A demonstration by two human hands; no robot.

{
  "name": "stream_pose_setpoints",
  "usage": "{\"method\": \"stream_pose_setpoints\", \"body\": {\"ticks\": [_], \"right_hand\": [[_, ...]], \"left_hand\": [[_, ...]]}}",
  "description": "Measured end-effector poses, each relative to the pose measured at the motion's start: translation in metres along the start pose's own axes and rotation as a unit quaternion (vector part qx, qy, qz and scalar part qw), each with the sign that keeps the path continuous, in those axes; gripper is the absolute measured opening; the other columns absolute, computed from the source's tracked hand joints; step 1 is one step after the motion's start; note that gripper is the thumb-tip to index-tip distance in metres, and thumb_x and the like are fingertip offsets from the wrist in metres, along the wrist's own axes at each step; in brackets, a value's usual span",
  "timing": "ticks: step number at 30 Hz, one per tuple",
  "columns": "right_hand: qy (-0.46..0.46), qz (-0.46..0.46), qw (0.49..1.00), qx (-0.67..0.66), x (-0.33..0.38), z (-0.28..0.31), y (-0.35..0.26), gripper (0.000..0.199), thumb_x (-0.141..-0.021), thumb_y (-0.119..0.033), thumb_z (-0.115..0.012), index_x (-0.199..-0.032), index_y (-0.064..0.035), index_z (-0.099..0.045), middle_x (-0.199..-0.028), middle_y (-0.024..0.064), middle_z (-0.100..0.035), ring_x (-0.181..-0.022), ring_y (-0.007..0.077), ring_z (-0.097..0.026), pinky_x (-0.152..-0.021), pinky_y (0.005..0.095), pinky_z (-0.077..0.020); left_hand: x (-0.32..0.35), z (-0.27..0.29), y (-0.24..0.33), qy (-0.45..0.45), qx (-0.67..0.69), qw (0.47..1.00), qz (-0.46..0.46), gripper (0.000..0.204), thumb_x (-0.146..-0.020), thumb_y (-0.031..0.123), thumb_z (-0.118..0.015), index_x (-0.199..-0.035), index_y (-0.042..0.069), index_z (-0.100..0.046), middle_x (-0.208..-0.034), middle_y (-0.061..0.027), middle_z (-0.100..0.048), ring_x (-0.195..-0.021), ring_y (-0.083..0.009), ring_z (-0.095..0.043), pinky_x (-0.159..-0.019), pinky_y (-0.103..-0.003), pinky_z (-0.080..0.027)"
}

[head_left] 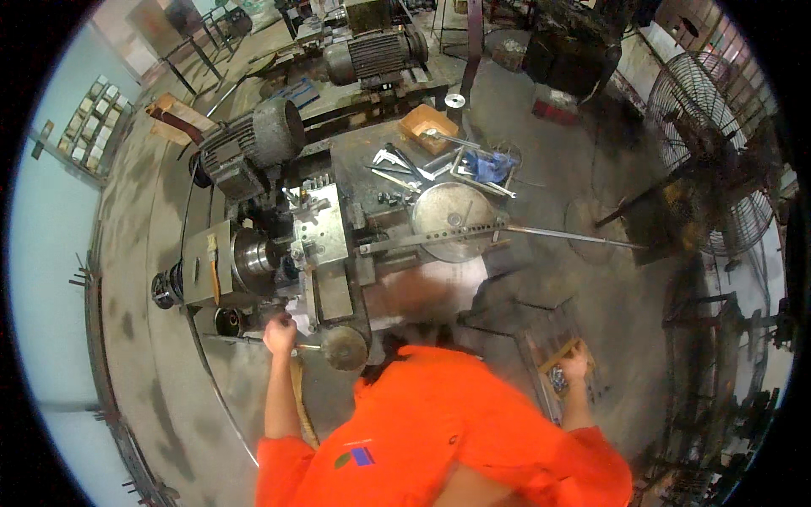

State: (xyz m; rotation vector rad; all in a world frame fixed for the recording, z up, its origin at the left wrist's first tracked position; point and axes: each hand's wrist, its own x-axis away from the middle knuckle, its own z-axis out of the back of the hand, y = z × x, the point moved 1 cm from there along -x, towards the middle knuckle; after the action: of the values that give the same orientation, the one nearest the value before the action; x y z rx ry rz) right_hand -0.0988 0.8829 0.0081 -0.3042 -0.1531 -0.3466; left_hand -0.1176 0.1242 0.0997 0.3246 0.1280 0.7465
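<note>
Meanwhile, left hand (pixel 279 335) grips lathe handwheel (pixel 345 347); right hand (pixel 575 365) holds yellow-handled brush (pixel 559 365).

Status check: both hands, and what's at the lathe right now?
Left hand at lathe front, by round handwheel. Right hand reaching into crate of small parts. Grips unclear. Nothing blocking.

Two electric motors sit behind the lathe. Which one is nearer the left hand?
The grey finned motor just behind the lathe headstock. It is nearer the left hand than the darker motor at the picture's top.
</note>
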Motion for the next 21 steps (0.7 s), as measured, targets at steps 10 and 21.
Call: {"method": "stream_pose_setpoints", "body": {"ticks": [10, 21], "right_hand": [[-0.048, -0.012, 0.999, -0.021, 0.000, 0.025, -0.016, 0.044, -0.058, -0.017, -0.064, -0.102, -0.0079, -0.063, -0.123, 0.0177, -0.049, -0.110, 0.0329, -0.049, -0.093, 0.0361, -0.0404], [-0.045, -0.013, 0.999, 0.006, 0.003, 0.020, -0.023, 0.037, -0.061, -0.018, -0.062, -0.096, -0.0069, -0.064, -0.110, 0.0200, -0.055, -0.102, 0.0339, -0.053, -0.088, 0.0371, -0.0438]], "left_hand": [[-0.001, 0.011, -0.005, -0.100, 0.005, 0.995, -0.005, 0.026, -0.068, 0.027, -0.059, -0.090, 0.017, -0.068, -0.081, -0.0082, -0.066, -0.078, -0.0257, -0.063, -0.070, -0.035, -0.049], [-0.029, -0.003, -0.055, -0.202, 0.192, 0.960, -0.033, 0.033, -0.074, 0.016, -0.061, -0.102, -0.001, -0.061, -0.087, -0.0159, -0.066, -0.080, -0.0231, -0.064, -0.072, -0.033, -0.049]]}}
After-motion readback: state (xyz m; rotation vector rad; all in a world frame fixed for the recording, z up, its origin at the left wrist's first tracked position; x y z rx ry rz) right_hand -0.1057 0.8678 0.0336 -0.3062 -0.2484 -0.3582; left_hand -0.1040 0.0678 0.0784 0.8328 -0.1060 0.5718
